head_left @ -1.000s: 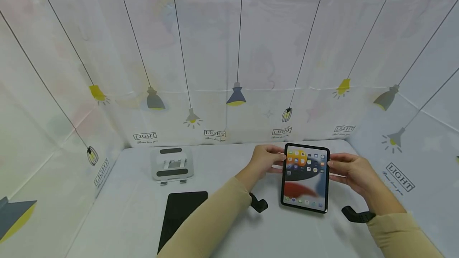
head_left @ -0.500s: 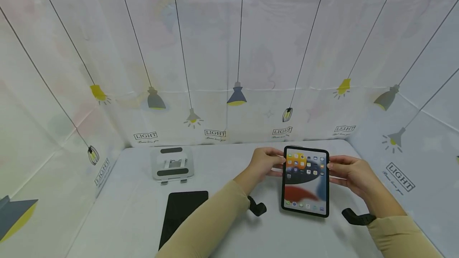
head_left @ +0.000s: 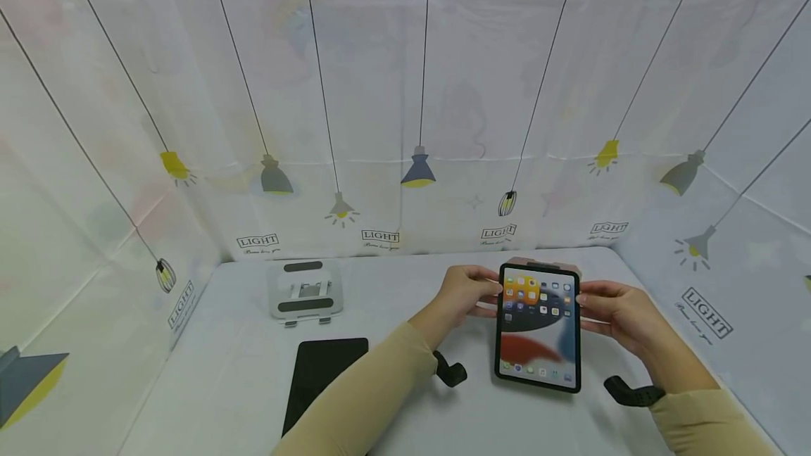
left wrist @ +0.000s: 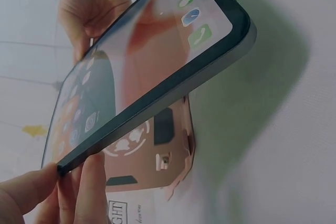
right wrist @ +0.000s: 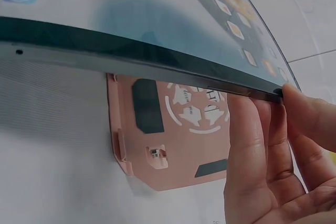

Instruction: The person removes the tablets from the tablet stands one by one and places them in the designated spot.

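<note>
A tablet (head_left: 537,329) with its screen lit is held between the two hands in the head view. The left hand (head_left: 465,294) pinches its upper left edge, thumb at the front and fingers behind. At the upper right edge the right hand (head_left: 617,308) pinches it the same way. Behind the tablet sits a rose-gold metal stand (right wrist: 178,150) with dark pads and a round cut-out pattern; only its top edge shows in the head view. Both wrist views show a gap between the tablet's lower part and the white tabletop, with a shadow beneath.
A silver stand (head_left: 305,294) with dark pads lies at the back left of the white table (head_left: 209,371). In front of it lies a dark tablet (head_left: 323,364), partly covered by the left sleeve (head_left: 361,400). A curtain printed with lamps hangs behind the table.
Both hands have brought the lit tablet slightly toward the person. The top edge of the rose-gold stand has come into sight behind it.
</note>
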`<state>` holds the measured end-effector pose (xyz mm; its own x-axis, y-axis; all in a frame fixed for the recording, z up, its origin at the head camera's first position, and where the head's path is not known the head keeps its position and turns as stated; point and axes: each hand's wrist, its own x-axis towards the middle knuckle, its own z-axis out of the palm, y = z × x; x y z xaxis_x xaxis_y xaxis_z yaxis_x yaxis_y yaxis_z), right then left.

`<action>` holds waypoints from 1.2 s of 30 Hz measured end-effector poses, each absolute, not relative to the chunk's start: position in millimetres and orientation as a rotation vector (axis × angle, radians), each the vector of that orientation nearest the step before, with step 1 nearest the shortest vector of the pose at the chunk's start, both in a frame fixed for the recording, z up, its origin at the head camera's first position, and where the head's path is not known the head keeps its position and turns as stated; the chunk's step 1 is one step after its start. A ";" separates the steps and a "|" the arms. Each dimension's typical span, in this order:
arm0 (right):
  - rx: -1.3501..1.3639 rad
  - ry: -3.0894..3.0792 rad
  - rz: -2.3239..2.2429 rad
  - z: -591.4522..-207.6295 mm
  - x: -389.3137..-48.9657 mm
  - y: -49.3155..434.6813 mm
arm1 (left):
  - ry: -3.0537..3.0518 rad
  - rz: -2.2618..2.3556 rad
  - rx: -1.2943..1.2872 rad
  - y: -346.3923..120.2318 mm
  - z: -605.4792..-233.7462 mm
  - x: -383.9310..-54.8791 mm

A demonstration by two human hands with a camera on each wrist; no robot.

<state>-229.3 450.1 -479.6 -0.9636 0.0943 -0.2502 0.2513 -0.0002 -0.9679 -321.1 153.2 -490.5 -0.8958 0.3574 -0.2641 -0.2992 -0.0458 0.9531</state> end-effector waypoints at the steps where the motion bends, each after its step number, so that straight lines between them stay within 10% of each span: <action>1: 0.373 2.140 -2.111 -480.1 -228.9 449.9 | 1.794 1.992 0.063 152.7 -490.6 -320.7; 36: 0.499 2.088 -2.055 -504.6 -212.4 444.8 | 1.758 1.974 0.083 146.3 -516.5 -299.3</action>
<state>-212.4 444.8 -504.6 -0.9295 0.1175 -0.3496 0.3514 -0.0057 -0.9362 -299.3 146.3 -516.5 -0.8770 0.3952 -0.2731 -0.3168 -0.0485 0.9473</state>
